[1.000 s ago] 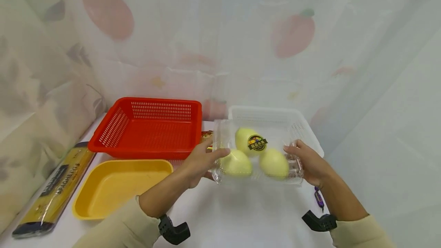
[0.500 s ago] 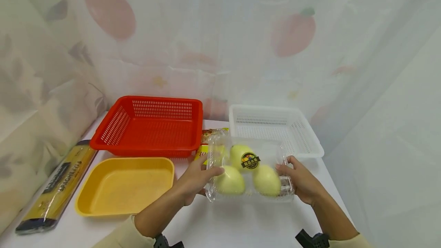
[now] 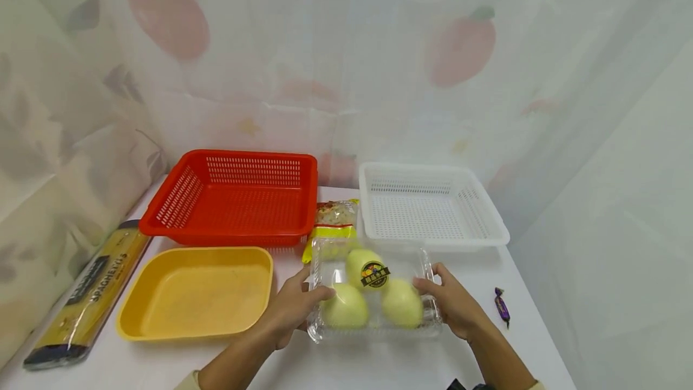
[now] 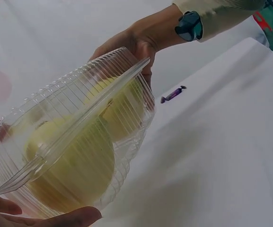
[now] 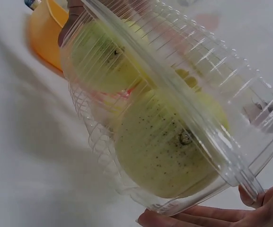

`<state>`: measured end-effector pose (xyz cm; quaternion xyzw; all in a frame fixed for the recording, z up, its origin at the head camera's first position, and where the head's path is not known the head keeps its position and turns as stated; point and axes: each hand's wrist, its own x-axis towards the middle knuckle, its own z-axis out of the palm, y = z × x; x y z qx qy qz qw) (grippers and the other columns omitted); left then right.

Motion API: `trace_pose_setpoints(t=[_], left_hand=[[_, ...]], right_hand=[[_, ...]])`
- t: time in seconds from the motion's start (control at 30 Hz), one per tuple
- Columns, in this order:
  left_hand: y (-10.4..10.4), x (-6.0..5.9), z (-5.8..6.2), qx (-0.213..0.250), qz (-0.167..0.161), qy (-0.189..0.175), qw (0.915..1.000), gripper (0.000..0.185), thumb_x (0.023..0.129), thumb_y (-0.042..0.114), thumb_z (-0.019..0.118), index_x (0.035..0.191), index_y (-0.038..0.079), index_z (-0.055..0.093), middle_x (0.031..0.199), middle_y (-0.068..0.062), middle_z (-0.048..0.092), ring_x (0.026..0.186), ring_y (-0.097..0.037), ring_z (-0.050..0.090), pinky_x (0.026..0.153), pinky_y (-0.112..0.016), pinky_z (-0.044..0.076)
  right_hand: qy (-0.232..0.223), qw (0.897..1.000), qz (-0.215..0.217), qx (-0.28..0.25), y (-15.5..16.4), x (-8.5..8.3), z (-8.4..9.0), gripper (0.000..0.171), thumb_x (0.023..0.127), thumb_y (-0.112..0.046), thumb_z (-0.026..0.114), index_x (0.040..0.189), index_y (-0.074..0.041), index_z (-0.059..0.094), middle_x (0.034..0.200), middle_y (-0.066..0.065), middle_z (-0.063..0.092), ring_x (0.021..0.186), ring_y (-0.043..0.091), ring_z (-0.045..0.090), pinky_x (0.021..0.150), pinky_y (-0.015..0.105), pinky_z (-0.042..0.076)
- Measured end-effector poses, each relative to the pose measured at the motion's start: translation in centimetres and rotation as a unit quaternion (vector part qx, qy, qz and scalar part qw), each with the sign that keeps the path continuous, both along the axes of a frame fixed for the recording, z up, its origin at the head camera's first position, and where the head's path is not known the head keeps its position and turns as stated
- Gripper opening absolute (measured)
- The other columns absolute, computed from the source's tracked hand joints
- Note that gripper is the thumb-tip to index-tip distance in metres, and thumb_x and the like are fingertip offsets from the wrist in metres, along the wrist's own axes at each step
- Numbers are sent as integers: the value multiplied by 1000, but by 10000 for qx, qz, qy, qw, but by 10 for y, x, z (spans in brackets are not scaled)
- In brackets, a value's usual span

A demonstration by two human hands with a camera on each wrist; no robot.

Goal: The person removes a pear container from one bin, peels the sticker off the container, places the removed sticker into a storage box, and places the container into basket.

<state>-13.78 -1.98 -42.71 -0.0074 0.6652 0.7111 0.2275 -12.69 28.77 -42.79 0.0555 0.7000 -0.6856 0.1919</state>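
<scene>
Both hands grip a clear clamshell box (image 3: 373, 294) of three yellow-green pears: the left hand (image 3: 289, 312) and right hand (image 3: 452, 306) curl round its ends, near the front of the white table (image 3: 379, 366), between a yellow tray (image 3: 195, 294) and a purple candy (image 3: 502, 306).

Left wrist view: the box (image 4: 74, 142) tilts, the right hand (image 4: 131, 45) at its far end.

Right wrist view: fingers (image 5: 198, 215) lie under the box (image 5: 164, 118).

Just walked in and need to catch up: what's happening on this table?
A person holds a clear clamshell box of three yellow-green fruits between both hands, the left hand at one end and the right hand at the other, low over the white table. Behind it sit an empty red basket, an empty white basket and a snack packet between them. A yellow tray, a spaghetti pack and a purple candy lie nearby.
</scene>
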Motion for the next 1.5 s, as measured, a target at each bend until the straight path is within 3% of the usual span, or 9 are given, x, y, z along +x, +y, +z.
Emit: trace_pose_setpoints(t=[0.17, 0.7, 0.87, 1.07, 1.5], left_hand=[[-5, 3, -13, 61, -8, -82, 9999, 61, 86, 16, 65, 139, 0, 39, 104, -18, 59, 77, -25, 64, 58, -47, 56], [-14, 11, -45, -203, -52, -199, 9996, 64, 87, 18, 65, 139, -6, 36, 113, -20, 53, 89, -28, 56, 62, -44, 55], [-15, 12, -49, -254, -129, -248, 9993, 67, 86, 19, 66, 139, -7, 35, 114, -21, 54, 94, -28, 56, 65, -42, 54], [-19, 11, -52, -184, -212, -289, 9992, 68, 87, 18, 66, 140, -8, 33, 111, -21, 55, 88, -27, 60, 66, -45, 56], [-24, 11, -54, -351, -112, -176, 9992, 56, 86, 19, 68, 130, -7, 45, 100, -20, 57, 76, -27, 64, 60, -48, 56]], right_hand=[[-59, 10000, 47, -1, -5, 2, -14, 44, 95, -27, 61, 112, -3, 28, 95, 19, 56, 77, 28, 63, 64, 44, 56], [-317, 9993, -217, 28, -15, 9, -49, 45, 94, -31, 62, 111, -3, 32, 108, 22, 54, 79, 30, 66, 65, 47, 57], [-328, 9986, -285, 289, -17, 13, -52, 46, 92, -34, 64, 110, -4, 36, 104, 19, 58, 81, 29, 64, 62, 44, 56], [-346, 9974, -256, 572, -18, 14, -54, 45, 92, -35, 65, 110, -4, 38, 96, 18, 61, 78, 27, 64, 58, 40, 56], [-295, 9950, -581, 752, -23, 17, -56, 46, 90, -37, 66, 110, -3, 41, 93, 13, 64, 77, 24, 63, 58, 39, 55]])
